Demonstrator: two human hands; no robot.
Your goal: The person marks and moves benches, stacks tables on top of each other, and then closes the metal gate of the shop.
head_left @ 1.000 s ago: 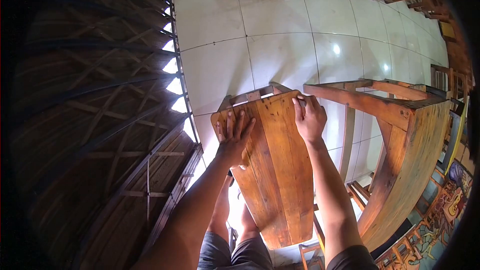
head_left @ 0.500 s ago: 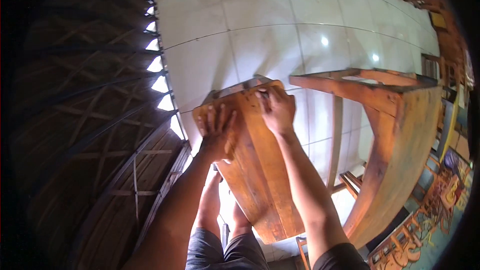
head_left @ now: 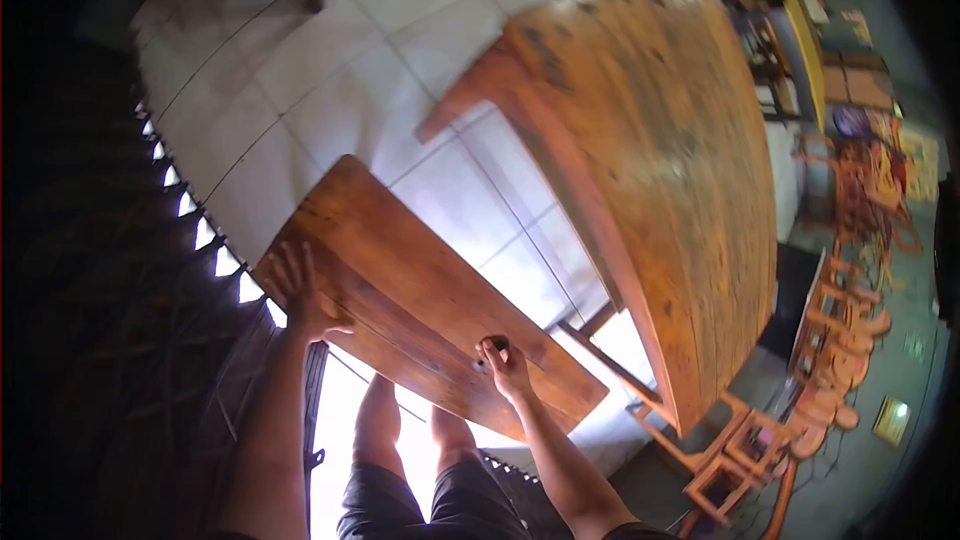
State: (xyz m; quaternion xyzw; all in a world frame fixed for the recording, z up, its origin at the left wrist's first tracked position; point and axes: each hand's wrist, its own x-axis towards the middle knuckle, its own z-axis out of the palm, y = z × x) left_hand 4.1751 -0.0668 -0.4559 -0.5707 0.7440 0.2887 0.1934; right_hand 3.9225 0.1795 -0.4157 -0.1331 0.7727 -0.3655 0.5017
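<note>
A long brown wooden bench top (head_left: 420,290) lies diagonally in front of my legs. My left hand (head_left: 302,295) rests on its far left end, fingers spread over the wood. Toward the near right end, my right hand (head_left: 508,365) is closed around a small dark thing at the surface; what it is I cannot make out. To the right of the bench stands a large wooden table (head_left: 660,170) with a worn, streaked top.
Pale floor tiles (head_left: 350,70) lie beyond the bench. A dark folding gate (head_left: 130,320) runs along the left. At the lower right are wooden chair frames (head_left: 725,450) and several stacked chair parts (head_left: 835,380), near a green wall (head_left: 915,310).
The view has turned, showing more of the table top. My right hand has moved from the bench's far end toward its near end. My left hand stays near the far end.
</note>
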